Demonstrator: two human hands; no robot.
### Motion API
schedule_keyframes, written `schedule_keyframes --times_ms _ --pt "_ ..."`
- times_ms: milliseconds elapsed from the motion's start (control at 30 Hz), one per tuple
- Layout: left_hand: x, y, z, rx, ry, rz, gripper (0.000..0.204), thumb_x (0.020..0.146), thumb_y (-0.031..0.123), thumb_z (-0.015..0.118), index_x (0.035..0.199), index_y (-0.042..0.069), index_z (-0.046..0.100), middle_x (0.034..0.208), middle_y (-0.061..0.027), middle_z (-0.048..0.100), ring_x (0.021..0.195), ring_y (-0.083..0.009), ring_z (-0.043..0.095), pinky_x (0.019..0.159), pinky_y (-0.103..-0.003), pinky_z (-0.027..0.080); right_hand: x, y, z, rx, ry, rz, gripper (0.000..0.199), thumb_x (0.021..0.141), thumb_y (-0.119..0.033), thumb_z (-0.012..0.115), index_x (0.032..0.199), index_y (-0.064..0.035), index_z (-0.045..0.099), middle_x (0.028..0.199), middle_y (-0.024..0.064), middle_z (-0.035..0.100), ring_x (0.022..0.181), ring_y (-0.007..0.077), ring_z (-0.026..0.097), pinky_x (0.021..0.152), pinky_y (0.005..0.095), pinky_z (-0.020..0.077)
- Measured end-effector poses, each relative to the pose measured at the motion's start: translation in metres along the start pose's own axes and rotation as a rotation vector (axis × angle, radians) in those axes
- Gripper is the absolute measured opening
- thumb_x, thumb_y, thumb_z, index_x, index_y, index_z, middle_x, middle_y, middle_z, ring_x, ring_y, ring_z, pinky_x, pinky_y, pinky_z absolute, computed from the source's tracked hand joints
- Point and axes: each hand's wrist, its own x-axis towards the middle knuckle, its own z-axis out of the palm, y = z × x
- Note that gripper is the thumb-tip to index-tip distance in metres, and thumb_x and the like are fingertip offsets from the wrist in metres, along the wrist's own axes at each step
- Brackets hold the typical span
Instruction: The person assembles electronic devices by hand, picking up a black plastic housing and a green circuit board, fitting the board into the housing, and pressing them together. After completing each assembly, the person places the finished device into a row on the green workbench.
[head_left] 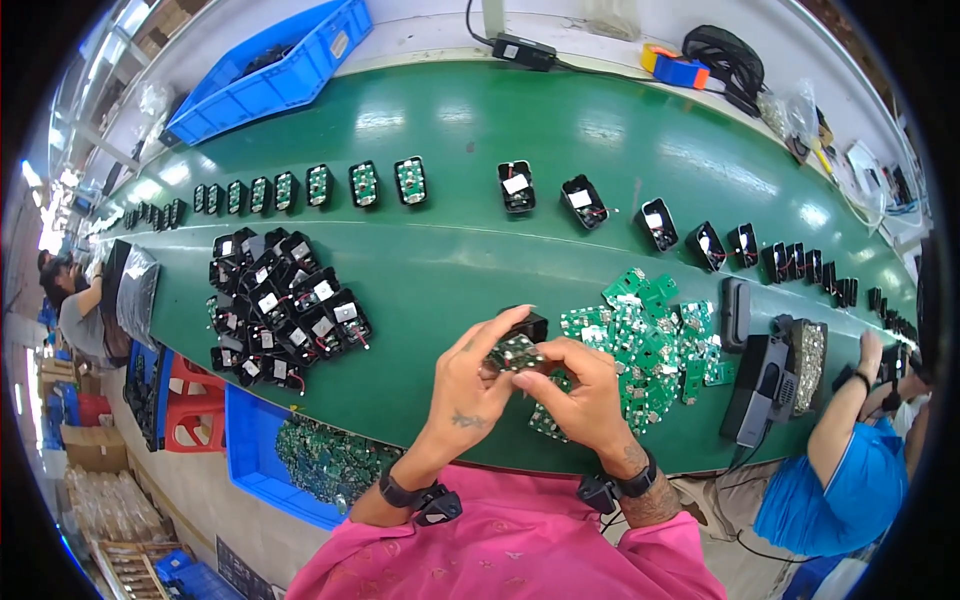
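Observation:
Close in front of me, my left hand [468, 385] is wrapped round a small black plastic housing [534, 326]. A green circuit board [515, 352] sits at the housing's open face, and the thumb and fingers of my right hand [585, 395] pinch its edge. My fingers hide how far the board is inside. Just right of my hands lies a loose heap of green circuit boards [645, 350]. Left of them is a pile of black housings [270, 305] with white labels and short wires.
Housings with boards [363, 184] line the far left of the green bench [450, 250]; open housings [516, 187] line the far right. A blue crate [270, 90] stands at the back, a blue bin [255, 450] below the bench. A grey device [755, 390] and a blue-shirted co-worker [840, 490] are rightward.

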Motion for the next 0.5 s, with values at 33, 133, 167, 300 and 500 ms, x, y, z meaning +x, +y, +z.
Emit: schedule_keyframes --times_ms 33,133,167,300,500 --pt "0.001 0.003 0.002 -0.013 -0.025 0.016 0.055 0.082 -0.012 0.064 0.135 0.003 0.056 0.125 -0.0101 0.059 0.103 -0.0132 0.064 0.076 -0.023 0.058 0.0 0.003 -0.001 0.004 -0.015 -0.005 0.009 0.085 -0.007 0.073 0.086 0.0012 0.068 0.071 0.0071 0.067 0.06 0.0134 0.063 0.055 0.0253 0.0463" --pt "0.001 0.009 0.002 -0.006 -0.073 0.006 0.057 0.082 -0.012 0.065 0.135 0.005 0.056 0.127 -0.0099 0.058 0.101 -0.0138 0.065 0.075 -0.024 0.059 -0.002 0.01 -0.002 0.052 -0.013 0.02 0.009 0.088 -0.007 0.071 0.088 0.0016 0.068 0.074 0.0061 0.063 0.061 0.0104 0.056 0.054 0.0251 0.0423" --pt "0.0 0.005 0.001 -0.023 -0.062 0.015 0.058 0.081 -0.012 0.064 0.135 0.007 0.057 0.128 -0.0117 0.057 0.1 -0.0159 0.066 0.076 -0.026 0.06 -0.001 0.008 -0.003 0.11 -0.001 0.084 0.01 0.089 -0.007 0.07 0.086 0.0014 0.067 0.072 0.0038 0.062 0.061 0.0084 0.055 0.054 0.0247 0.0415" --pt "0.002 -0.002 0.005 0.116 0.012 0.137 0.057 0.079 -0.013 0.065 0.131 0.009 0.06 0.128 -0.0154 0.058 0.095 -0.0203 0.068 0.076 -0.028 0.061 -0.003 0.012 -0.016 0.224 -0.018 0.225 0.018 0.093 -0.014 0.069 0.084 0.0012 0.066 0.063 -0.0005 0.058 0.057 0.0045 0.05 0.049 0.0243 0.0373" --pt "0.005 -0.01 0.013 0.177 0.127 0.216 0.056 0.078 -0.014 0.062 0.129 0.01 0.064 0.12 -0.0157 0.065 0.084 -0.0179 0.069 0.065 -0.026 0.056 -0.003 0.014 -0.017 -0.001 -0.077 0.17 0.023 0.09 -0.018 0.073 0.079 0.0005 0.066 0.059 0.0045 0.057 0.051 0.0088 0.049 0.048 0.0279 0.037"
